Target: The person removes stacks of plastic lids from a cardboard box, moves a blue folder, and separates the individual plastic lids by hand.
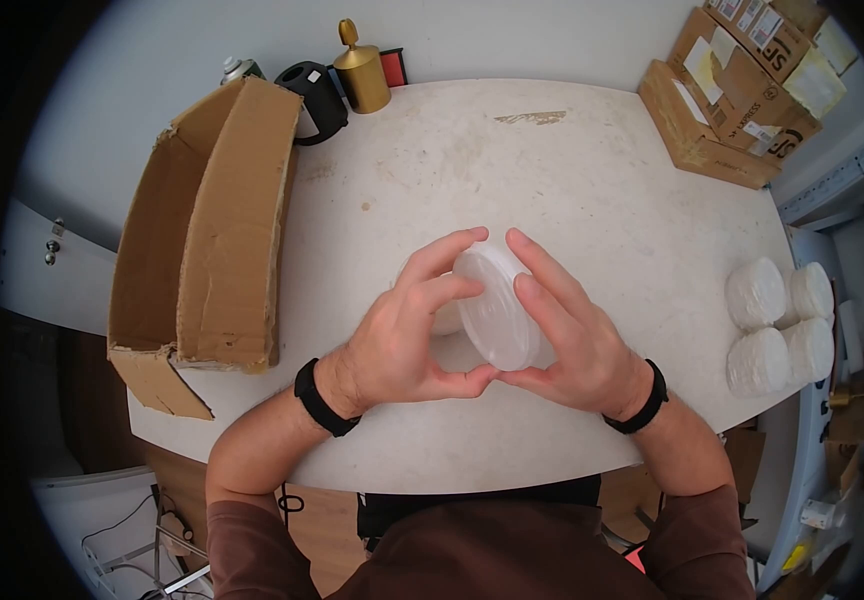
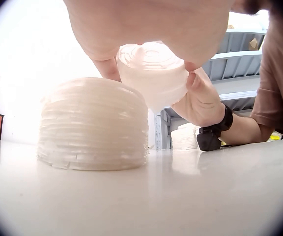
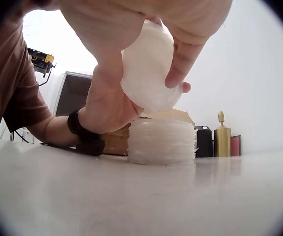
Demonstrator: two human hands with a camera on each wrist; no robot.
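Note:
Between both hands is a short stack of round, translucent plastic lids (image 1: 500,315), tilted up on its side above the table. My left hand (image 1: 397,335) grips its left edge, with curled fingers above and the thumb below. My right hand (image 1: 587,345) holds the opposite edge the same way, and the two thumb tips come close together at the bottom. A taller stack of similar lids (image 2: 93,128) stands upright on the table beneath the hands; in the head view the left hand and held lids mostly hide it. The right wrist view shows the held lids (image 3: 148,69) above this stack.
An open cardboard box (image 1: 237,230) stands at the left. Behind it are a black canister (image 1: 317,105) and a gold container (image 1: 362,80). Several white wrapped stacks (image 1: 757,295) stand at the right edge of the white table (image 1: 552,180). Shipping boxes (image 1: 732,90) fill the back right corner.

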